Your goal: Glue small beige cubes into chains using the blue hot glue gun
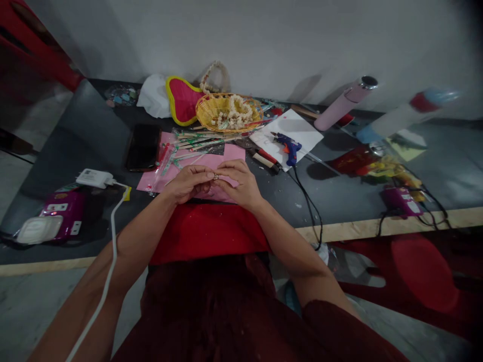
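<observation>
My left hand (191,184) and my right hand (240,184) meet over a pink sheet (234,152) near the table's front edge. Between their fingertips they pinch a small pale beaded piece (216,176), too small to make out exactly. Both hands are closed on it, thumbs and forefingers pressed together. Just beyond them lie thin sticks (199,143) and a clear plastic packet (165,163). A yellow wicker basket (206,113) behind holds a string of off-white pieces (237,113).
A blue glue gun (289,146) rests on white paper (307,129), its cord hanging off the edge. Pliers (264,157) lie beside it. A pink flask (341,105) and red can (352,160) stand right; a phone (143,148) and white charger (94,178) lie left.
</observation>
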Motion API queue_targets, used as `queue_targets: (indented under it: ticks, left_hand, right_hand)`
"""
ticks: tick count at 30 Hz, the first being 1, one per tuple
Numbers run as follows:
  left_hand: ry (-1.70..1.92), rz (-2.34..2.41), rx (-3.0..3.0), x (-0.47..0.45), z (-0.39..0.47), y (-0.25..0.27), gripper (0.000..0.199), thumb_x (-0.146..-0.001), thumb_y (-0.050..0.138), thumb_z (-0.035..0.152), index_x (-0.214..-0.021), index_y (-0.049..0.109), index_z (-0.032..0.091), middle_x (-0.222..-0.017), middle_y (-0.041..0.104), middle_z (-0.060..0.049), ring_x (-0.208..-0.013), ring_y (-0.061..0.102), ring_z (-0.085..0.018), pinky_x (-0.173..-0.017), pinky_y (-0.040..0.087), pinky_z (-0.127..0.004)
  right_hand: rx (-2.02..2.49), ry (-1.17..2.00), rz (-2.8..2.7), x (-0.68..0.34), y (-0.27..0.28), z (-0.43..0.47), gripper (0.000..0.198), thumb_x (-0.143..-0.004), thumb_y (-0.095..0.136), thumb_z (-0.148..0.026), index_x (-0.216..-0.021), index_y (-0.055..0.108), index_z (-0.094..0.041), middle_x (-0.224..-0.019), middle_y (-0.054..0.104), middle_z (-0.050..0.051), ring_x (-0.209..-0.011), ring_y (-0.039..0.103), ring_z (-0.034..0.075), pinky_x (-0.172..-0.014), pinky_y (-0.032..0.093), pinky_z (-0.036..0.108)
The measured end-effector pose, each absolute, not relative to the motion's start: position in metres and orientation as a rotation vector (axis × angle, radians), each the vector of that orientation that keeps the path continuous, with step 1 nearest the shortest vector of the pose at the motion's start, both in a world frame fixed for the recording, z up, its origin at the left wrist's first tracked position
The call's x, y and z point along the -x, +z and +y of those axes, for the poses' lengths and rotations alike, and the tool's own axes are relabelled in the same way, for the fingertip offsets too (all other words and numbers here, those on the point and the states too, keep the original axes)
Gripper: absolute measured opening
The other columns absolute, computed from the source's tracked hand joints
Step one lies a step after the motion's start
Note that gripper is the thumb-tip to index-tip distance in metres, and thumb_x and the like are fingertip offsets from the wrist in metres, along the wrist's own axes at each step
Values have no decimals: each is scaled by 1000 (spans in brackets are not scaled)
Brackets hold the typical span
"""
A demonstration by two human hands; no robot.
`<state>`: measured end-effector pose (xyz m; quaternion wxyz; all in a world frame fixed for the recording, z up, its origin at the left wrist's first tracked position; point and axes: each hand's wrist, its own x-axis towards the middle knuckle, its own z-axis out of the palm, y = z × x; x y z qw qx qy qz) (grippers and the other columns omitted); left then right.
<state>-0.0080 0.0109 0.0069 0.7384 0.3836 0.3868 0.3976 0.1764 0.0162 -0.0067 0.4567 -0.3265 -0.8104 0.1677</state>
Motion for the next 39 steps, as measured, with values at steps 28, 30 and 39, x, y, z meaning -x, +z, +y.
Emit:
queue_targets:
  ticks: [28, 30, 39]
  left_hand:
    - [925, 885, -815, 7, 11, 4, 37, -56, 89, 38, -68, 65, 13, -59, 59, 2, -45, 49, -4, -46, 40, -16]
    - [904, 880, -811, 8, 11, 4, 37, -56, 89, 38, -68, 65, 13, -56, 56, 3, -45, 48, -4, -45, 39, -16]
    - [893, 874, -781, 7, 10, 7, 36, -56, 89, 35, -69, 65, 12, -59, 62, 0, -45, 50, -4, -43, 39, -15]
  right_hand:
    - [809, 530, -2005, -176, -7, 14, 46, -86, 66, -41, -127, 55, -25, -115, 62, 9, -105, 59, 20, -87, 54, 37]
    - [790, 557, -1966, -176, -5, 14, 50, -85, 67, -38, -131, 50, -25, -112, 63, 8, -99, 59, 18, -82, 54, 34]
    - [837, 641, -1705, -179, 3, 10, 28, -89, 60, -43, -104, 58, -20, -95, 65, 4, -81, 59, 12, -74, 52, 28]
